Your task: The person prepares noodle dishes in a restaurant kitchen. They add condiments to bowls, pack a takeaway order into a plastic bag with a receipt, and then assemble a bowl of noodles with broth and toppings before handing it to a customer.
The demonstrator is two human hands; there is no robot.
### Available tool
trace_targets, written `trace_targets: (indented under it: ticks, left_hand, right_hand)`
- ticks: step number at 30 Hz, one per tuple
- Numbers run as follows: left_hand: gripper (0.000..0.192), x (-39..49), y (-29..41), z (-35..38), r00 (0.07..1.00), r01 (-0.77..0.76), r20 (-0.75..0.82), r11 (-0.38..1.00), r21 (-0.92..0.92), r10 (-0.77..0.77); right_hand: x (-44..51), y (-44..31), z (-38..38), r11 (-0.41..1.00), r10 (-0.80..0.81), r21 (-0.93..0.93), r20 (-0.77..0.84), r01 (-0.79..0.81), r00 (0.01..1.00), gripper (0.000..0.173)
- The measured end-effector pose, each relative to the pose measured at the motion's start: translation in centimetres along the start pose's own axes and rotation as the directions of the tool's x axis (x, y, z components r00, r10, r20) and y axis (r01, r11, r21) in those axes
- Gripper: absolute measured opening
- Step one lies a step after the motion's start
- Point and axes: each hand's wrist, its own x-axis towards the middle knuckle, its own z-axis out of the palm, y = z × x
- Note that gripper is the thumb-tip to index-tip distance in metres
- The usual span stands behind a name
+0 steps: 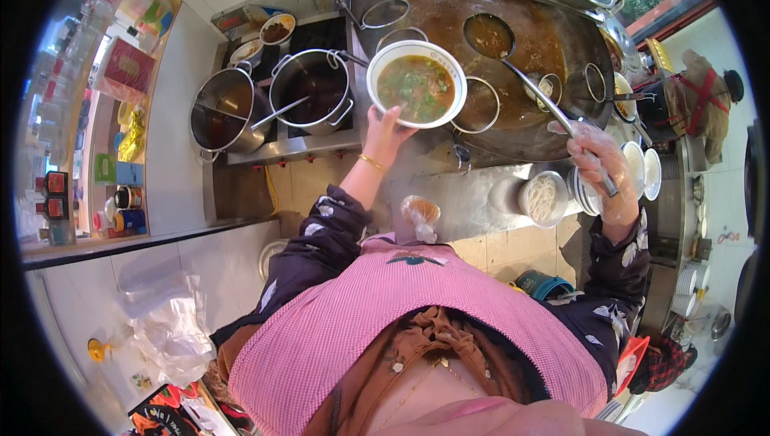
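Observation:
In my bare left hand (387,135) is a white bowl (376,108) of soup (415,84) with chopped green herbs and pieces of what looks like meat. The bowl is held over the near left edge of a large wok of brown broth (433,21). My right hand (601,165), in a clear plastic glove, grips the metal handle of a long ladle (535,90). The ladle's round head, full of broth, is over the wok's middle; I cannot tell whether it touches the surface. Several wire-rimmed strainers (475,105) sit around the wok's rim.
A bowl of white noodles (542,198) stands on the steel counter (481,195) beside stacked white bowls (580,189). Left of the wok are a pot of dark liquid (310,93) and a divided pot (222,108). Two people (701,99) are at the right side.

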Motion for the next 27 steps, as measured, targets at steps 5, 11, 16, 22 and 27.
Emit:
trace_targets:
  ticks: [5, 11, 16, 22, 27]
  left_hand:
    - [0.069, -0.2, 0.1, 0.5, 0.999, -0.004, -0.038, 1.0, -0.022, 0.003]
    - [0.065, -0.8, 0.5, 0.9, 0.998, 0.022, -0.055, 1.0, 0.003, -0.022]
    - [0.064, -0.8, 0.3, 0.9, 0.998, 0.02, -0.067, 1.0, -0.011, -0.02]
    - [0.062, -1.2, -0.1, 0.3, 0.997, -0.013, -0.074, 1.0, -0.029, 0.01]
    - [0.058, -1.9, -0.2, 0.0, 0.995, -0.011, -0.1, 0.999, -0.031, 0.008]
  right_hand:
    - [-4.3, -1.7, 4.1, 0.982, 0.062, 0.156, 0.285, -0.11, 0.956, 0.038]
    - [-5.9, 1.9, 8.7, 0.976, 0.192, 0.06, 0.214, -0.209, 0.958, 0.047]
    - [-6.8, 5.8, 10.4, 0.985, 0.146, -0.111, 0.15, -0.13, 0.978, 0.049]
    - [-6.2, 8.4, 10.5, 0.844, -0.094, -0.524, 0.072, 0.118, 0.993, 0.047]
    - [-4.5, 4.7, 8.9, 0.94, 0.139, 0.27, 0.249, -0.207, 0.958, 0.049]
